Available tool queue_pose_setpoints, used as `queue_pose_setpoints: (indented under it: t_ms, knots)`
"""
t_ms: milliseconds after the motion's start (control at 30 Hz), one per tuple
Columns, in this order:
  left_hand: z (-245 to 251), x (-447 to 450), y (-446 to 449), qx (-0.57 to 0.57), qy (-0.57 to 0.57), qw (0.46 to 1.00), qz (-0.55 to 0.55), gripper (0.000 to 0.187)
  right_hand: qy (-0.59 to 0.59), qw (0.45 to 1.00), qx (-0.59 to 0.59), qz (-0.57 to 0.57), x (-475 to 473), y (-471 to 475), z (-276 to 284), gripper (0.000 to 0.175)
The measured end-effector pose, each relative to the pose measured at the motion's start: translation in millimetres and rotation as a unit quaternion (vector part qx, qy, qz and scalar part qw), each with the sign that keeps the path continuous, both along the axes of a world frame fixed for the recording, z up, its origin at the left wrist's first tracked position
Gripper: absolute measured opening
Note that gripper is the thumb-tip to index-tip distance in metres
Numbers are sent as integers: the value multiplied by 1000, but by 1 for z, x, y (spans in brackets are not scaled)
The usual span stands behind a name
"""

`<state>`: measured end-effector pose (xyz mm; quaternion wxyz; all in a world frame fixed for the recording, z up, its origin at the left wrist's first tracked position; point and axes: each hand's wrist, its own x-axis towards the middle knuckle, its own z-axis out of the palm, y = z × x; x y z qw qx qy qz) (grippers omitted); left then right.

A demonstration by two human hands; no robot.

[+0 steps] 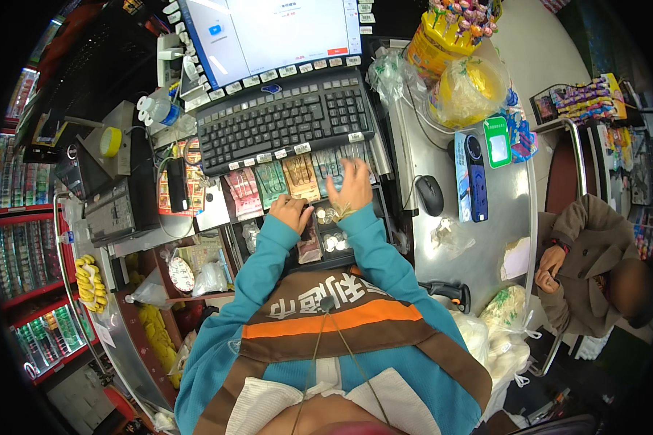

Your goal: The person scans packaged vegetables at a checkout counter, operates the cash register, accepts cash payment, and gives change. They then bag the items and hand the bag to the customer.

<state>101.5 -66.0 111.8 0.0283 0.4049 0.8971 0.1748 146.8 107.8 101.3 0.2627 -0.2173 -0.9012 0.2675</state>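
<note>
A cash drawer (378, 204) stands pulled out below a black keyboard (283, 117). Its back row holds pink banknotes (243, 190), green banknotes (271, 176), tan banknotes (300, 176) and bluish banknotes (329, 163) under wire clips. My right hand (353, 185) is over the bluish notes, fingers apart; whether it pinches a note is unclear. My left hand (290, 213) rests at the front end of the green and tan slots, fingers bent, its grip partly hidden. Between my wrists lie coins (326, 215), more coins (336, 242) and reddish notes (309, 250).
A monitor (272, 32) rises behind the keyboard. On the metal counter to the right are a mouse (430, 196), a blue boxed item (473, 179), a barcode scanner (451, 293) and a lollipop tub (441, 43). Another person (587, 266) is beyond the counter's right edge.
</note>
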Motion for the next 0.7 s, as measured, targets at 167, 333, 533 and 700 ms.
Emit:
queue_pose_setpoints:
  t_ms: [167,333,533,700]
  knots:
    - [-7,-9,9,-67,-62,996,-7,33,-190,977,-97,-26,-13,19,0,54]
    - [5,-7,16,-118,-41,992,-29,30,-279,955,-91,-48,-21,24,6,56]
    - [22,-1,48,69,-3,994,-85,18,-95,975,-202,-13,-18,64,61,49]
    - [-3,-21,106,70,-7,983,-167,30,37,965,-261,18,-21,73,97,36]
